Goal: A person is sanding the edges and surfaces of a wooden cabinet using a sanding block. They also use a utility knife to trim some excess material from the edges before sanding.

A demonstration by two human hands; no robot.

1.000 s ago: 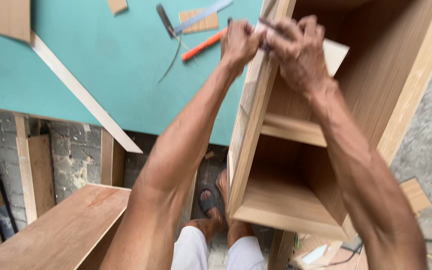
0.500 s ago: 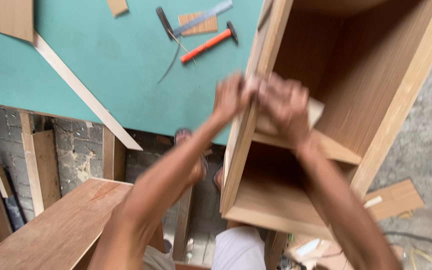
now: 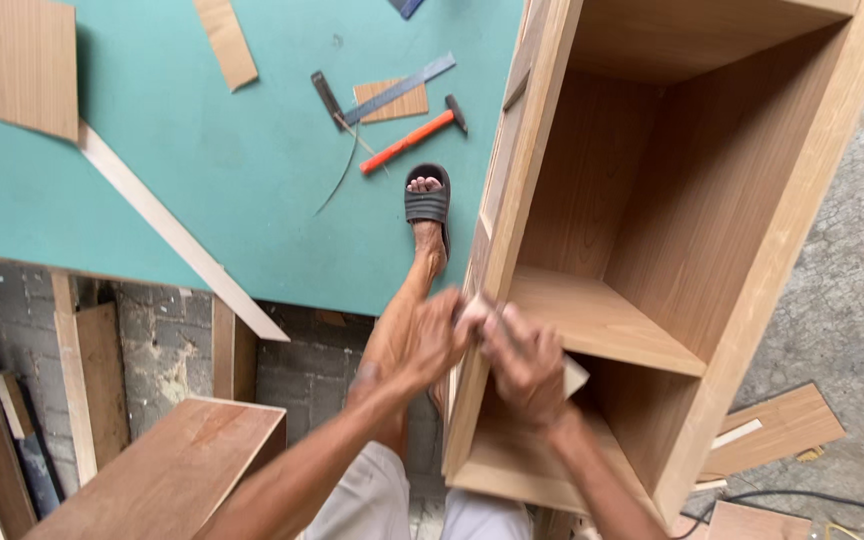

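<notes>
— Where's the block?
— Pale block (image 3: 574, 377) at the cabinet (image 3: 652, 250) edge, both hands' (image 3: 422, 335) (image 3: 524, 362) fingers clamped on it.
— Handling?
— Light, stiff, I judge; grip its flat sides.

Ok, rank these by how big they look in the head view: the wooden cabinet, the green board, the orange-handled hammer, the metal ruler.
1. Wooden cabinet, though it stands nearest the camera.
2. Green board, partly cut off by the frame.
3. Orange-handled hammer and metal ruler: too alike to rank.
</notes>
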